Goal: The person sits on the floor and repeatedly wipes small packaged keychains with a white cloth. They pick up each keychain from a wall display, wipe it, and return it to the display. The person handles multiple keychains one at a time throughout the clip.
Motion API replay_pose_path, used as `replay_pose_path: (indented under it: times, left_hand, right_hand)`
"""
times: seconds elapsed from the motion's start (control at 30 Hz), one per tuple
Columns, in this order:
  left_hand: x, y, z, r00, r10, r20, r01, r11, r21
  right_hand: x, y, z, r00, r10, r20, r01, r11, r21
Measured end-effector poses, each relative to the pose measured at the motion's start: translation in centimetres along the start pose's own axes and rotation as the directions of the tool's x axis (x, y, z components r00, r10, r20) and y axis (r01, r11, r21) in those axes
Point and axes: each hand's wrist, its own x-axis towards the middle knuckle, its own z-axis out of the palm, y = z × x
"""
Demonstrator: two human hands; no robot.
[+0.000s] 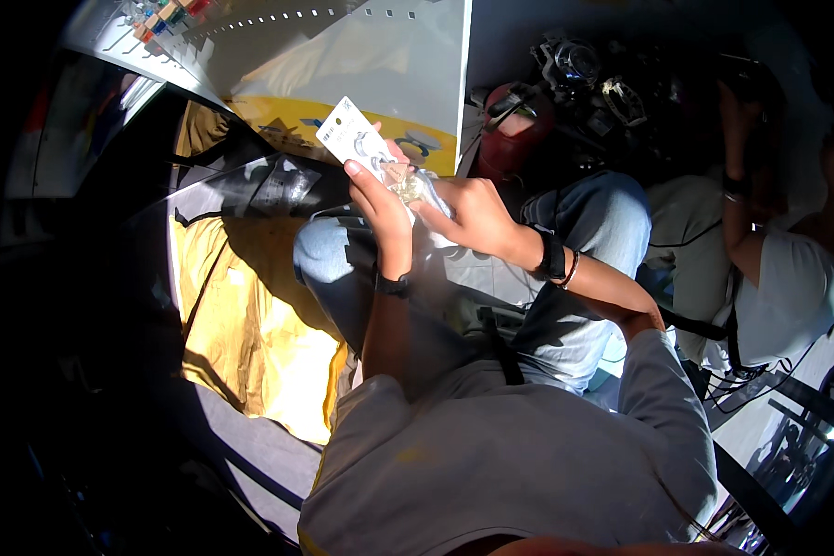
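My left hand (pixel 385 215) is closed around a white packaging card (pixel 343 132) with a punched hang hole near its top corner. The card tilts up to the left, and its lower part is hidden by my fingers. At that lower end shows a shiny, see-through plastic piece (pixel 408 189) with a pale yellowish look; what it contains is too small to tell. My right hand (pixel 477 215) meets the plastic from the right, thumb and fingers pinched together on it. Both hands are above my lap, close together.
Beyond the card stands a grey and yellow panel (pixel 371 69) with small slots. Yellow cloth (pixel 241 324) lies left of my knees. Dark machinery (pixel 579 65) and a red rounded object (pixel 510 139) are at the far right. Another person (pixel 792 287) sits at my right.
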Motion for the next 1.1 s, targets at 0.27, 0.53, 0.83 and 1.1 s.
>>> replay_pose_path:
  times: [0.27,0.53,0.83,1.1]
  left_hand:
    - [0.6,0.2,-0.8,0.947,-0.226,0.229,0.282,0.925,-0.253]
    - [0.5,1.1,-1.0,0.923,-0.225,0.312,0.322,0.896,-0.306]
    - [0.5,2.7,0.0,0.954,-0.267,0.136,0.300,0.864,-0.404]
    - [0.6,1.2,-1.2,0.948,-0.200,0.246,0.282,0.888,-0.364]
  right_hand:
    - [0.1,-1.0,-0.7,0.933,-0.326,-0.155,0.317,0.945,-0.075]
    - [0.5,-0.9,-0.9,0.913,-0.375,-0.161,0.352,0.923,-0.153]
    - [0.4,0.6,-1.5,0.907,-0.310,-0.287,0.289,0.951,-0.115]
    - [0.3,0.4,-1.5,0.917,-0.340,-0.210,0.331,0.940,-0.080]
